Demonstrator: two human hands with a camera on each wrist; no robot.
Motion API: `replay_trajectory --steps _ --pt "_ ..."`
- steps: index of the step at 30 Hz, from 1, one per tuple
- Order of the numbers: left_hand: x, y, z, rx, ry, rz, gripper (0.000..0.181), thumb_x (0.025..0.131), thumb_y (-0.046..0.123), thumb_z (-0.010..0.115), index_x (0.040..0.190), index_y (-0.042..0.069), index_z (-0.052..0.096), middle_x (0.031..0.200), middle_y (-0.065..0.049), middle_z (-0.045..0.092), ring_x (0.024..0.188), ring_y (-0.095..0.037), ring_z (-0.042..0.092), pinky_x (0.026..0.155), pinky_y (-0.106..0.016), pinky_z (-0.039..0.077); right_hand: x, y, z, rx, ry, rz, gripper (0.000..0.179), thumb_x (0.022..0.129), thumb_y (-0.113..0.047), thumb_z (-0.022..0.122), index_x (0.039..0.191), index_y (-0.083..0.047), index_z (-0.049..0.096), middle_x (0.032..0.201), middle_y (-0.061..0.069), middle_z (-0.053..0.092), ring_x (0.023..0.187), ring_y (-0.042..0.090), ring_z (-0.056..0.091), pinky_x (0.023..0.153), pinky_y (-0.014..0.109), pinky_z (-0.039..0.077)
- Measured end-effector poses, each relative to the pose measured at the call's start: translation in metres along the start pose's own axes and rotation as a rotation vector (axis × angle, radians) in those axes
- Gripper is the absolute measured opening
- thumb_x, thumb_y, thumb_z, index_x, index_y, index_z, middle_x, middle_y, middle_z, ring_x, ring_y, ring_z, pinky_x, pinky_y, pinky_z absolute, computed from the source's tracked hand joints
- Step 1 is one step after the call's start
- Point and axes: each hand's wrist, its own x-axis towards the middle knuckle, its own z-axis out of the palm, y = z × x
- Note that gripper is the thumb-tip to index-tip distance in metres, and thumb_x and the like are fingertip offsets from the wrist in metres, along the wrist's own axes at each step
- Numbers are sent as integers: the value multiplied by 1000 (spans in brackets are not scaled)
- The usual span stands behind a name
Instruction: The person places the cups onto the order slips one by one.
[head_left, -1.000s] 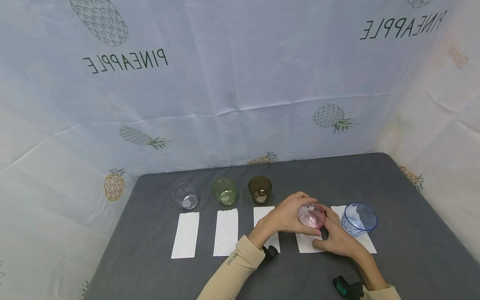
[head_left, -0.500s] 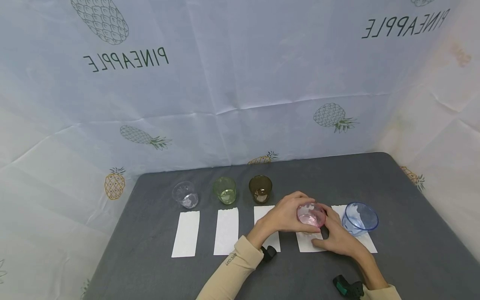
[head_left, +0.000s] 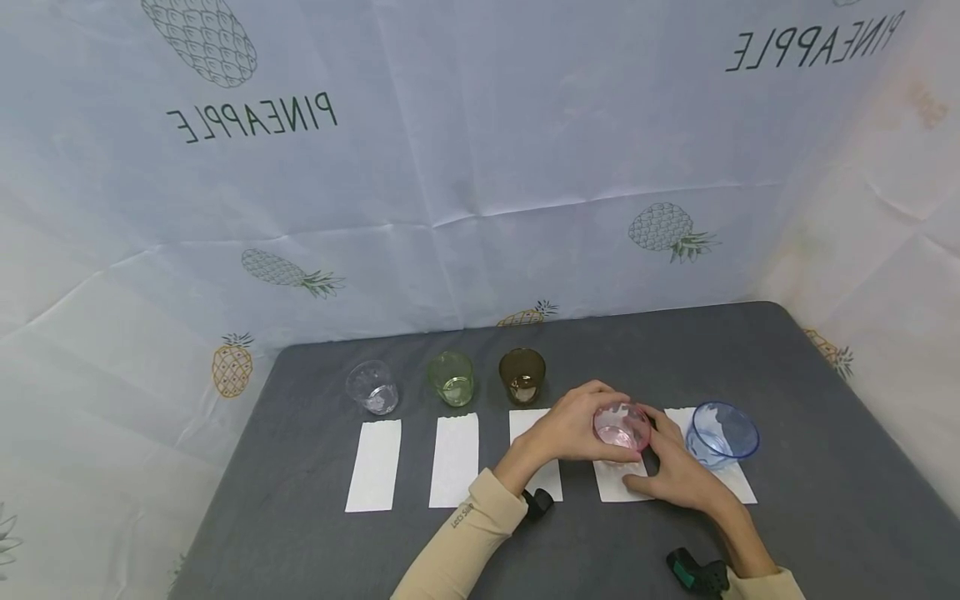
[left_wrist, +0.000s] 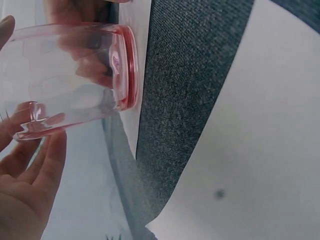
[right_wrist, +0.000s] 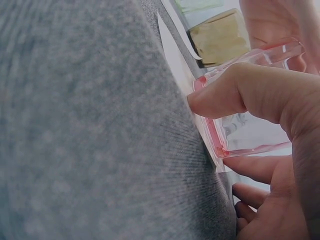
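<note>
A pink-tinted glass [head_left: 622,427] stands upright over a white paper strip [head_left: 611,483], its thick pink base [left_wrist: 127,67] right at the paper in the left wrist view. My left hand [head_left: 577,427] holds the glass near its rim, thumb in front and fingers behind. Lower down, my right hand [head_left: 678,471] spans the base from the right: the thumb [right_wrist: 220,95] overlaps the near side of the base, and the index finger [right_wrist: 252,167] is at its other side. Just right of that hand, a blue-rimmed glass [head_left: 722,435] stands on another white paper strip [head_left: 738,487].
Along the back stand a clear glass [head_left: 372,387], a green glass [head_left: 452,379] and a brown glass [head_left: 522,375]. Paper strips lie in front of them: left strip [head_left: 373,467], middle strip [head_left: 454,462], and one partly under my left wrist. A patterned cloth [head_left: 480,167] hangs behind the grey table [head_left: 285,500].
Both hands keep their places around the pink glass, which has barely shifted. The whole scene sits slightly higher in the head view.
</note>
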Motion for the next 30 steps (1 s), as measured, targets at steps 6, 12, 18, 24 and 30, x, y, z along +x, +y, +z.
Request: replay_trajectory --steps 6,12,18,24,30 --pt "0 0 0 -7 2 -7 72 79 43 88 140 14 62 128 -2 63 114 -12 62 92 -10 47 1 -2 -2 -3 -7 8 85 71 -21 87 142 7 51 151 35 32 138 55 26 101 80 29" --pt "0 0 2 5 14 -9 72 78 45 88 139 15 63 127 0 64 111 -9 62 90 -9 47 0 -3 -2 1 3 -3 84 70 -21 89 141 5 52 151 34 33 137 54 27 100 77 30" --pt "-2 2 3 -2 23 -18 71 78 47 88 137 17 64 126 1 64 110 -9 63 89 -9 47 -1 -2 0 27 1 2 83 69 -19 89 140 4 54 151 36 32 138 56 24 102 79 25" --pt "-2 2 3 -10 23 -33 71 77 46 88 137 18 64 125 1 64 109 -8 62 88 -9 47 0 -1 0 23 9 -10 83 69 -19 89 140 5 53 150 37 33 137 57 25 101 78 25" --pt "-2 0 5 -18 30 -43 72 77 46 88 138 18 63 126 1 64 108 -8 62 88 -9 48 0 -1 0 17 15 -21 83 69 -19 89 140 4 53 149 36 34 136 56 27 100 77 27"
